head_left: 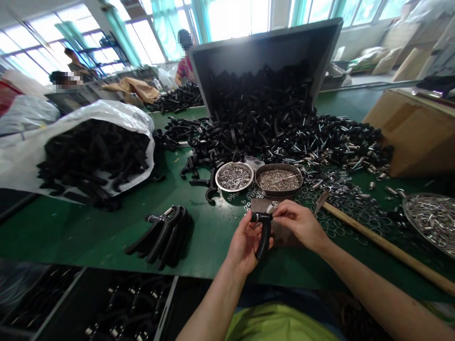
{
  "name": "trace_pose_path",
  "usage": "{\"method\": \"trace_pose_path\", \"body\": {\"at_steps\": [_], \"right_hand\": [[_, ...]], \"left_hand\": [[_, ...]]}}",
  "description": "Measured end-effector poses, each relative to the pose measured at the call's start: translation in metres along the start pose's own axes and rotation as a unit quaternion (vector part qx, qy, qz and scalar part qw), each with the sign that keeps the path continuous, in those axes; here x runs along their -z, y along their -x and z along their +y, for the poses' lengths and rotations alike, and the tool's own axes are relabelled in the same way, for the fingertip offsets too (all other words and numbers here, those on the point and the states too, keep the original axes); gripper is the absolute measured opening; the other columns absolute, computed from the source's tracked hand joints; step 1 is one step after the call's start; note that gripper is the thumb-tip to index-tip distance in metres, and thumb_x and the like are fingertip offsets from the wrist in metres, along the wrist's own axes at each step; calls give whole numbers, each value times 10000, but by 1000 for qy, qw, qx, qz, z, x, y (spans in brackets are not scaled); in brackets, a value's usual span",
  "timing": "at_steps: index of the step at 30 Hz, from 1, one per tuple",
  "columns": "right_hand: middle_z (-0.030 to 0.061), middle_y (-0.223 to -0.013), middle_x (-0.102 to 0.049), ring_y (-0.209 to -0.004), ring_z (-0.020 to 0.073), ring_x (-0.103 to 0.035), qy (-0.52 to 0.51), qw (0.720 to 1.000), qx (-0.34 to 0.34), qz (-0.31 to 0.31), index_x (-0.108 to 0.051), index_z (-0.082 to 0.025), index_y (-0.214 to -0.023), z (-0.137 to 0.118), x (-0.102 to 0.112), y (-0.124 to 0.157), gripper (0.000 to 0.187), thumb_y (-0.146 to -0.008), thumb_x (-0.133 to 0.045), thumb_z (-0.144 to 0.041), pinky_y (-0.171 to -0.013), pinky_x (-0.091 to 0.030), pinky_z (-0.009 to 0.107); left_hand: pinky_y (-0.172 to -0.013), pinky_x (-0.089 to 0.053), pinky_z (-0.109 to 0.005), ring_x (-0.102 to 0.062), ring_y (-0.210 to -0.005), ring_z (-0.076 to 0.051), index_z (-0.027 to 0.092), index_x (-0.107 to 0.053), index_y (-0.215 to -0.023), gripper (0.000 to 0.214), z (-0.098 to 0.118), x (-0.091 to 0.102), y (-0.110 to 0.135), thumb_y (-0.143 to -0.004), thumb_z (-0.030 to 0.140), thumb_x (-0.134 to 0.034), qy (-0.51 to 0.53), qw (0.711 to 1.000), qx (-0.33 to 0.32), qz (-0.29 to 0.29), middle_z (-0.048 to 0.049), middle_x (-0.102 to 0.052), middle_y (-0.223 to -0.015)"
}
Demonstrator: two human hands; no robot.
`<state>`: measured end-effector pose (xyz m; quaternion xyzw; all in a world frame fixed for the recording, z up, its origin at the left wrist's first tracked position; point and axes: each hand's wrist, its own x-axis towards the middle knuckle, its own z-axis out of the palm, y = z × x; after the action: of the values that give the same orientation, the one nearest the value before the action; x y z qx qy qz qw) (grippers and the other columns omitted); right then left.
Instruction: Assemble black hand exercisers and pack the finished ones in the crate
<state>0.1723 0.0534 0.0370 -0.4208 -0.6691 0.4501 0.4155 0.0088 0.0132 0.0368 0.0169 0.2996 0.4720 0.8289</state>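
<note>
My left hand [244,244] is wrapped round a curved black plastic handle [263,237], held upright over the green table [106,232]. My right hand [300,222] pinches the top end of that handle, where a small metal part [272,206] shows at the fingertips. Just beyond my hands stand two round metal dishes: one with rings [234,176] and one with small metal pieces [279,180]. A stack of assembled black hand grips [165,234] lies to the left of my hands.
A tipped black bin [313,42] spills a big heap of black handles [263,123]. A white sack [88,118] of black parts lies left, a cardboard box [415,128] right. A wooden stick [384,246], loose rings and another metal tray [430,220] lie right. People work at the back.
</note>
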Motion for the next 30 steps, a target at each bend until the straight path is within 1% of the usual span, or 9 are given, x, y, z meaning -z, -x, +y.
{"method": "trace_pose_path", "body": {"at_steps": [10,15,17,20,22,24,27,29,30], "right_hand": [[12,-798,-592,-811,158,-572,-35,999,-34,-17,-636,-189,-714,7,3,-1,56,-754,-635,-228,-752,-435,293],[7,-782,-590,-766,170,-595,-63,995,-81,-13,-557,-199,-791,20,5,0,154,-720,-670,-277,-695,-491,298],[18,-827,-613,-770,179,-611,-30,997,-68,-17,-529,-213,-889,24,9,1,208,-734,-651,-279,-686,-513,310],[43,-938,-652,-797,184,-626,143,988,29,-44,-516,-235,-1073,27,20,1,299,-783,-585,-244,-712,-518,324],[55,-1002,-660,-841,192,-628,287,945,146,-59,-512,-250,-1156,30,28,-2,373,-789,-556,-198,-731,-505,330],[62,-975,-664,-835,203,-622,404,871,269,-72,-543,-246,-1152,34,33,-5,370,-789,-535,-172,-702,-485,334],[41,-757,-633,-664,187,-582,506,766,385,-91,-613,-208,-1008,45,35,-9,226,-818,-495,-173,-576,-415,329],[22,-657,-588,-586,168,-537,524,730,427,-105,-624,-181,-921,53,36,-10,179,-846,-462,-162,-541,-368,328],[19,-643,-581,-574,161,-525,524,720,441,-109,-624,-169,-901,57,36,-9,187,-857,-443,-147,-543,-356,330]], "left_hand": [[-523,-511,-230,-587,-572,-118,102,-596,-912,374,-4,1,-10,-822,463,-566,-14,1000,-1,9,-37,-600,-684],[-519,-505,-233,-574,-618,-125,107,-623,-927,423,-4,7,-14,-767,498,-609,-104,994,-20,31,-44,-594,-732],[-535,-505,-244,-570,-649,-133,125,-630,-975,425,-1,7,-15,-743,481,-635,-169,984,-46,24,-46,-599,-765],[-570,-488,-261,-581,-706,-155,152,-640,-1009,427,7,6,-18,-681,420,-699,-279,957,-74,3,-51,-623,-834],[-655,-479,-289,-593,-754,-172,151,-655,-998,458,10,5,-21,-612,375,-757,-368,924,-99,0,-52,-644,-862],[-749,-460,-319,-598,-817,-198,163,-669,-990,500,11,6,-24,-549,361,-799,-469,873,-136,-1,-47,-660,-881],[-812,-440,-382,-581,-908,-267,209,-672,-1026,605,6,10,-27,-492,456,-812,-636,743,-209,20,-61,-660,-966],[-835,-427,-415,-564,-941,-302,220,-661,-1064,674,0,13,-27,-472,507,-808,-719,646,-256,27,-83,-652,-1011],[-845,-421,-424,-558,-945,-310,216,-653,-1084,701,-2,14,-26,-469,516,-808,-745,607,-275,20,-93,-651,-1012]]}}
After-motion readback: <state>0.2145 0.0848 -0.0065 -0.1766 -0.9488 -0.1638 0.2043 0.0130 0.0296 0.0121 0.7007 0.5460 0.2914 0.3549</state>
